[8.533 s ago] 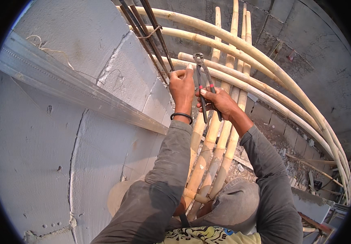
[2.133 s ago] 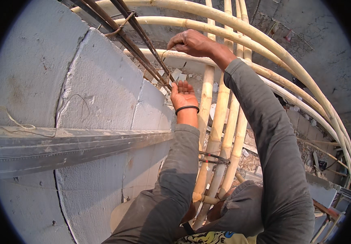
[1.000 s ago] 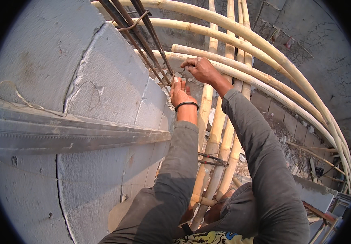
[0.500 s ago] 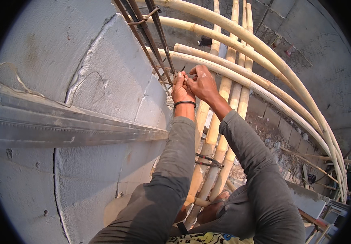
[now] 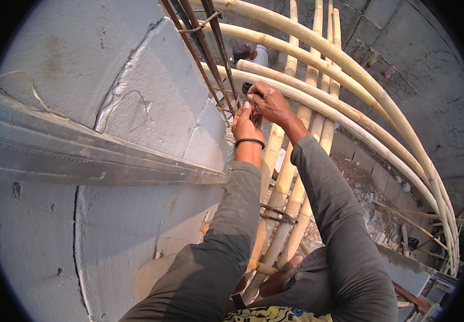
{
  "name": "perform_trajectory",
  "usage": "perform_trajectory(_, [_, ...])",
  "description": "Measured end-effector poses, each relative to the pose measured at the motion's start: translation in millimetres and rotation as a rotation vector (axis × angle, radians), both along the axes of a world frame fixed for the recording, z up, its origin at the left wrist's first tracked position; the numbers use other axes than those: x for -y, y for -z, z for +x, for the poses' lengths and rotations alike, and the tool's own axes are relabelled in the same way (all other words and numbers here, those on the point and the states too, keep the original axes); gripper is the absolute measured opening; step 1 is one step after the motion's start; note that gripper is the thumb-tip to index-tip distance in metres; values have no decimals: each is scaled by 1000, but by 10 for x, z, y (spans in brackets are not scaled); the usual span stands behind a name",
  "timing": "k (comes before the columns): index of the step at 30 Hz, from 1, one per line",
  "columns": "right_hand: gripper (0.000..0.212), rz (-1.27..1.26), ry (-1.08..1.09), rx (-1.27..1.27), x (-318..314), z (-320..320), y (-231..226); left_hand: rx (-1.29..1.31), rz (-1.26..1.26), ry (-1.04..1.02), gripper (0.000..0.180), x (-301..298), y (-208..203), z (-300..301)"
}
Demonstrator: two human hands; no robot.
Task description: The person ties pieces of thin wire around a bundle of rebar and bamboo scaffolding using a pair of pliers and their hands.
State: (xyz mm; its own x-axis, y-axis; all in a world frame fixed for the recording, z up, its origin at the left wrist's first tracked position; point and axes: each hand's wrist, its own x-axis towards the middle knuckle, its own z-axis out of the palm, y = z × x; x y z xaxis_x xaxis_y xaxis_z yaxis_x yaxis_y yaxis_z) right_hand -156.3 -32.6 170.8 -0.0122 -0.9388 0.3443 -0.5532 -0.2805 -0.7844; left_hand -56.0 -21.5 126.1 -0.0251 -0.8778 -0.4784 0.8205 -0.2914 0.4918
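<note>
My left hand point(image 5: 247, 124) is closed, palm up, with the thumb pressed on bent fingers, beside the lower end of the upright steel rebars point(image 5: 206, 45). Close against it on the right, my right hand point(image 5: 273, 106) is curled with its fingertips pinched together above the left thumb. Whatever lies between the fingers is too small and too covered to name. A small dark thing point(image 5: 247, 87) shows just beyond my right fingertips; I cannot tell whether I hold it or it is farther below. A thin black band point(image 5: 249, 141) circles my left wrist.
Bamboo poles point(image 5: 284, 185) run under me, and curved bamboo poles point(image 5: 345, 53) sweep across the right. A grey block wall point(image 5: 151, 80) with a long metal bar point(image 5: 98, 158) stands at left. A person in a dark cap point(image 5: 243, 51) is below, near rubble point(image 5: 363, 198).
My hands have shifted a little lower in the picture, and my right fingers have closed from a looser curl. A capped person below shows more clearly. The whole view has moved slightly.
</note>
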Motion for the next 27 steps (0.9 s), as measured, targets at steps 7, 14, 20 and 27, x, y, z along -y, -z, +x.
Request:
perform_trajectory(7, [14, 12, -118, 78, 165, -43, 16, 249, 167, 36, 11, -46, -312, 31])
perform_trajectory(14, [14, 197, -119, 130, 117, -28, -92, 247, 47, 69, 10, 3, -189, -6])
perform_trajectory(20, [13, 9, -118, -77, 58, -25, -159, 64, -106, -13, 21, 60, -133, -100])
perform_trajectory(27, [15, 63, -72, 31, -159, 54, 25, -136, -73, -90, 21, 130, -57, -68])
